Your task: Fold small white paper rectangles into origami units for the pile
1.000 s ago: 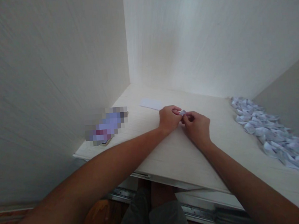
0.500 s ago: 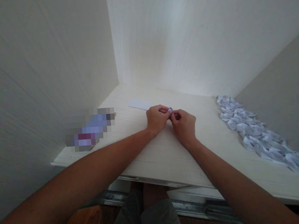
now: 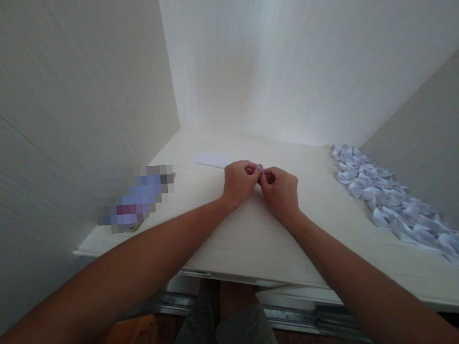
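My left hand point(image 3: 239, 181) and my right hand point(image 3: 281, 190) meet over the middle of the pale wooden desk point(image 3: 226, 240). Both are closed in a pinch on one small folded piece of white paper point(image 3: 260, 167), which shows only as a sliver between the fingertips. The heels of both hands rest on the desk. A flat white paper strip point(image 3: 212, 159) lies just beyond my left hand, toward the back corner.
A long heap of several small folded paper pieces point(image 3: 392, 202) runs along the desk's right side by the wall. A blurred object point(image 3: 137, 204) lies at the left edge. Walls close the desk on the left, back and right. Below the front edge are metal rails point(image 3: 303, 321) and my lap.
The view shifted so everything slid left in the picture. My hands stay together on the small paper, with only slight finger movement.
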`<act>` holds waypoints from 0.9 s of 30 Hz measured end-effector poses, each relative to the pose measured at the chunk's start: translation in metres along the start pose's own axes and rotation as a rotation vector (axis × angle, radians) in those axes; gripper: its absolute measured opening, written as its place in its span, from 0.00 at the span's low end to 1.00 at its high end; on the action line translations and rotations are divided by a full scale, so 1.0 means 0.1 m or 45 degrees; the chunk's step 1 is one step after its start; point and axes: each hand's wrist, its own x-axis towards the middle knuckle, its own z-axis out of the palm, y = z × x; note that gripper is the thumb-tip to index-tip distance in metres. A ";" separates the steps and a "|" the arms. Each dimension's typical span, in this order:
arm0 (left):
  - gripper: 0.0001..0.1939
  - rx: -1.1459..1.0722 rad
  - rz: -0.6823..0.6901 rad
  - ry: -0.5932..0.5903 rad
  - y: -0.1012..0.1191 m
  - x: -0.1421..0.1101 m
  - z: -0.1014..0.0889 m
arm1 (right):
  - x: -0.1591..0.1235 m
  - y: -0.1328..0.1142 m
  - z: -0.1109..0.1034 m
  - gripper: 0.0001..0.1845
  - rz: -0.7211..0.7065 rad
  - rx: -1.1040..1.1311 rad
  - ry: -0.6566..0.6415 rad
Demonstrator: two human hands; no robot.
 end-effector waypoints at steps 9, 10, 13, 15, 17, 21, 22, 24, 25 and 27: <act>0.05 -0.151 -0.077 -0.083 0.00 -0.03 0.03 | 0.02 0.03 -0.03 0.12 0.019 -0.003 0.076; 0.05 -0.174 -0.104 -0.086 0.00 -0.03 0.04 | 0.02 0.03 -0.03 0.11 0.012 -0.005 0.072; 0.03 -0.235 -0.190 -0.113 -0.01 -0.03 0.05 | 0.01 0.04 -0.03 0.12 -0.009 -0.014 0.065; 0.02 -0.267 -0.228 -0.149 -0.01 -0.03 0.05 | 0.01 0.04 -0.03 0.12 -0.010 -0.022 0.070; 0.03 -0.286 -0.243 -0.178 0.00 -0.03 0.05 | 0.01 0.04 -0.04 0.12 0.001 -0.032 0.069; 0.02 -0.285 -0.248 -0.194 0.01 -0.03 0.03 | 0.03 0.02 -0.06 0.11 0.037 -0.027 0.030; 0.02 -0.277 -0.247 -0.195 0.00 -0.02 0.03 | 0.03 0.02 -0.07 0.11 0.050 -0.015 0.015; 0.03 -0.254 -0.241 -0.205 -0.01 -0.02 0.03 | 0.04 0.01 -0.08 0.09 0.082 0.026 -0.015; 0.02 -0.241 -0.236 -0.214 -0.02 -0.02 0.03 | 0.04 0.01 -0.09 0.09 0.099 0.046 -0.029; 0.03 -0.210 -0.219 -0.241 -0.04 -0.01 0.03 | 0.05 0.01 -0.09 0.09 0.120 0.069 -0.047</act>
